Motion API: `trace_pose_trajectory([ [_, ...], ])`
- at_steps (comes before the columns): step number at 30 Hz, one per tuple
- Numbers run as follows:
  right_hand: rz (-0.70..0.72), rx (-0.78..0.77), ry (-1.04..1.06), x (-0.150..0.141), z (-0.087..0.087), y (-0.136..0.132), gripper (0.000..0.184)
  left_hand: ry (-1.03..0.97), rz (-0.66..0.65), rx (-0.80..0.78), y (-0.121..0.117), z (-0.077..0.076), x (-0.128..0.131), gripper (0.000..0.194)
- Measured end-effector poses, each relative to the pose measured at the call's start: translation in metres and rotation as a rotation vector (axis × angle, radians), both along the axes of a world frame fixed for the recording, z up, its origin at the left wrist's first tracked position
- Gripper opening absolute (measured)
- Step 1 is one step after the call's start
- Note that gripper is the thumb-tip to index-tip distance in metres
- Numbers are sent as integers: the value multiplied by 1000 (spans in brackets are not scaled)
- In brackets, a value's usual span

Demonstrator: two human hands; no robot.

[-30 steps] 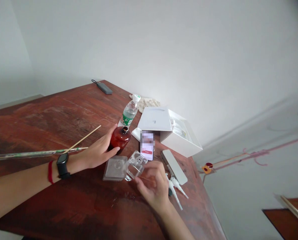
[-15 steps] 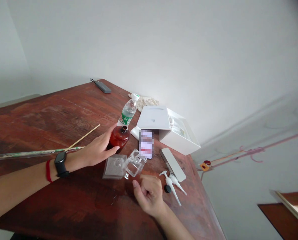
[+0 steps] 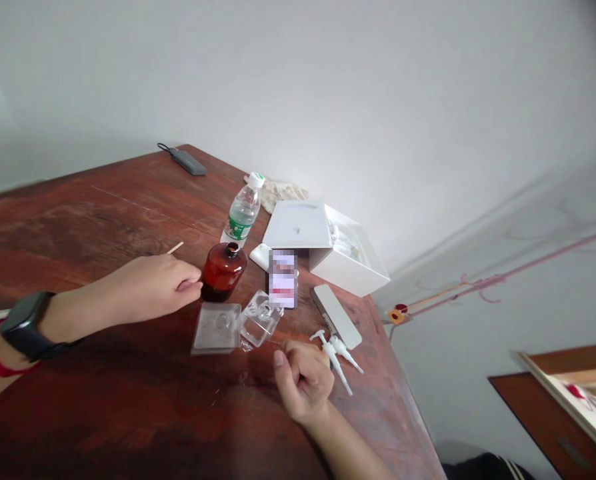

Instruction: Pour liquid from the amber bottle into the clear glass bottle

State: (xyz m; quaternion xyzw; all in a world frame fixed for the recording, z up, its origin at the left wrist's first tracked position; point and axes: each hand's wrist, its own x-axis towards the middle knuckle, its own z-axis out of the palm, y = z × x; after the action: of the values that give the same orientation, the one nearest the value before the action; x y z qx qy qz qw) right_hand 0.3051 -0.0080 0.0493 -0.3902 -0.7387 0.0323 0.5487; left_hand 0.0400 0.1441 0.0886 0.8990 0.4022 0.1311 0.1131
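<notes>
My left hand (image 3: 171, 283) is curled into a loose fist beside the amber bottle (image 3: 225, 270), off its left side, with nothing seen in its fingers. The bottle stands upright and uncapped. My right hand (image 3: 305, 377), also a fist with the thumb along its side, rests on the wooden table (image 3: 258, 433) and shows nothing held. By its knuckles lie two white pump heads (image 3: 331, 357). Just beyond it are a square clear plastic tray (image 3: 217, 328) and a clear plastic piece (image 3: 261, 320). A wooden stick (image 3: 176, 247) is mostly hidden behind my left hand.
A water bottle (image 3: 243, 213) stands behind the amber one. Further right are a phone (image 3: 283, 280) with a blurred screen, an open white box (image 3: 358, 267) with its lid (image 3: 298, 223), and a long white case (image 3: 337, 317). A grey device (image 3: 188, 161) lies at the far corner.
My left hand has let go of the amber bottle, drawn back to the left and curled its fingers. The right hand stays a fist, now partly covering the small black cap. The view has shifted slightly.
</notes>
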Motion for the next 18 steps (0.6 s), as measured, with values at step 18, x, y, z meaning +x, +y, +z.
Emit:
trace_pose_trajectory([
  [18, 26, -52, 17, 4, -10, 3, 45, -336, -527, 411, -21, -2, 10, 41],
])
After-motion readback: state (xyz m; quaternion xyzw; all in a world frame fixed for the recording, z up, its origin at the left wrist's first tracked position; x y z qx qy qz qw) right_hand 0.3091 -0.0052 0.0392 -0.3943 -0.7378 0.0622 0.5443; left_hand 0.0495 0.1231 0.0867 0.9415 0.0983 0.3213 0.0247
